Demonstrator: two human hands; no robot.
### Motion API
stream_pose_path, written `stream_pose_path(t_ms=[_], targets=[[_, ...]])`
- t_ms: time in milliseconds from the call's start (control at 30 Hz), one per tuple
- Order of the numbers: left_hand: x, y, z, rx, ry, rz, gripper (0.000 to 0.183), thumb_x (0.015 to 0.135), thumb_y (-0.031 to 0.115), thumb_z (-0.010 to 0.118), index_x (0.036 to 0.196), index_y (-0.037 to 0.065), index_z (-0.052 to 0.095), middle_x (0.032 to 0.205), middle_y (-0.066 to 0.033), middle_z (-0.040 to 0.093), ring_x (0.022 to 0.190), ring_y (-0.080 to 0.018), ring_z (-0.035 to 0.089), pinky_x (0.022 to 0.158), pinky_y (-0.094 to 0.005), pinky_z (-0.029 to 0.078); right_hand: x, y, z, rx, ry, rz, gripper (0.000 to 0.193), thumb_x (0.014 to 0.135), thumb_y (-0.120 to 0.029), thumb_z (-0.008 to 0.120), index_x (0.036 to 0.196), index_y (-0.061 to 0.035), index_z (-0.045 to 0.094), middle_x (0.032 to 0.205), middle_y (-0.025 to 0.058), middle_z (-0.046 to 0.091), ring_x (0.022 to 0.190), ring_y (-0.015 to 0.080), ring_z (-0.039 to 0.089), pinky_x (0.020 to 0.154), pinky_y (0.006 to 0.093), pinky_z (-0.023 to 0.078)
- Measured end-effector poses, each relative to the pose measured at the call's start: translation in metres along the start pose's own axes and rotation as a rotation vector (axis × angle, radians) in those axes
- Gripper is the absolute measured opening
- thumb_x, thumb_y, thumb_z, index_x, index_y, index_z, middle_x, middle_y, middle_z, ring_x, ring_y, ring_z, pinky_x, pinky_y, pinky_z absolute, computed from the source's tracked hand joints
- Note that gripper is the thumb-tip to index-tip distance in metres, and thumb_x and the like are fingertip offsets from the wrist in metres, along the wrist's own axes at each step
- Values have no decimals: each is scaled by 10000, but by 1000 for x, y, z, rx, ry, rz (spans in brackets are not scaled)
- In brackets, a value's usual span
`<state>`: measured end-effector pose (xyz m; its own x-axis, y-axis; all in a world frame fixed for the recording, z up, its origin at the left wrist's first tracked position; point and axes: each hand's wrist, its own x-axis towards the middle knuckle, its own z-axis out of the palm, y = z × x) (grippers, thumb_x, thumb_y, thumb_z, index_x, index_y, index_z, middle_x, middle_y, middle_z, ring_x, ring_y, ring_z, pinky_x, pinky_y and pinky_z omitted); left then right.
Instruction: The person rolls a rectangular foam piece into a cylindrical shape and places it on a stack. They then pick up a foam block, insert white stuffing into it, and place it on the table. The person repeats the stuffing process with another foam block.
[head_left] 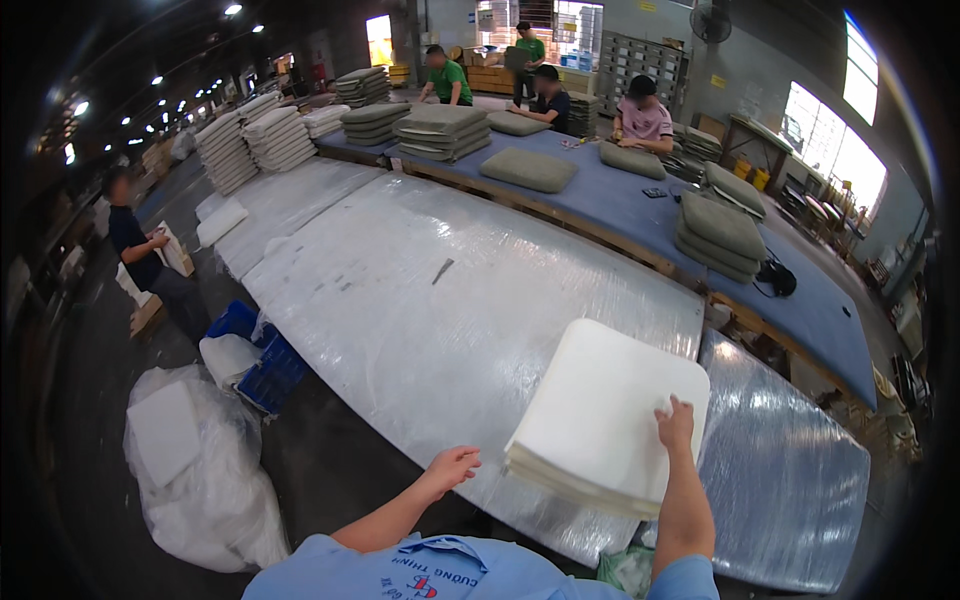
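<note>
A stack of white square foam pads [610, 405] with rounded corners lies near the front right of the plastic-wrapped table [400, 300]. My right hand [677, 424] is over the right part of the top pad and seems to touch it, thumb and fingers apart. To the left of the stack, my left hand [450, 472] hovers over the table's front edge. Its fingers are loosely bent and apart, and nothing is in them. The undersides of both hands are hidden.
Beyond, a blue table [620, 215] bears grey-green cushions [528, 171], with several people behind it. At left are a bulging clear plastic bag [220, 500], a blue crate [275, 375] and a standing person [150, 240]. White pad stacks [275, 140] stand at the back left.
</note>
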<state>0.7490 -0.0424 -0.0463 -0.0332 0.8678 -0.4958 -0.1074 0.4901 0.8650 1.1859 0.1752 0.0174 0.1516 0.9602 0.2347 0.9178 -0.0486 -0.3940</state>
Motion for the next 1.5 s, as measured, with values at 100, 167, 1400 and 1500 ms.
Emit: stream_pose_path(t_ms=[100,167,1400,1500], targets=[[31,38,-13,148,21,-20,525,1029,360,603,1436,30,560,1192,-102,690,1016,-195,649,865,-311,518,-14,-23,52,63,-18,42,343,841,-239,780,1130,-57,752,1237,173,588,1132,349,598,988,424,509],[61,54,-7,227,-26,72,578,1017,380,618,1467,30,524,1256,-127,665,1098,-232,635,937,-345,504,-15,-15,59,112,88,44,252,856,-221,758,1048,-57,757,1206,135,596,1105,328,597,963,419,510],[133,67,80,186,44,-81,519,983,310,685,1367,-19,568,1244,-161,690,1094,-239,674,934,-376,532,-36,44,12,535,76,116,180,881,-97,729,1055,-61,753,942,110,681,826,263,676,762,339,545],[141,67,94,217,46,-55,506,981,314,691,1349,-17,585,1230,-161,699,1081,-237,682,922,-374,538,10,34,17,309,-51,-15,175,856,-109,732,1025,-78,767,1005,101,676,910,287,674,804,387,541]])
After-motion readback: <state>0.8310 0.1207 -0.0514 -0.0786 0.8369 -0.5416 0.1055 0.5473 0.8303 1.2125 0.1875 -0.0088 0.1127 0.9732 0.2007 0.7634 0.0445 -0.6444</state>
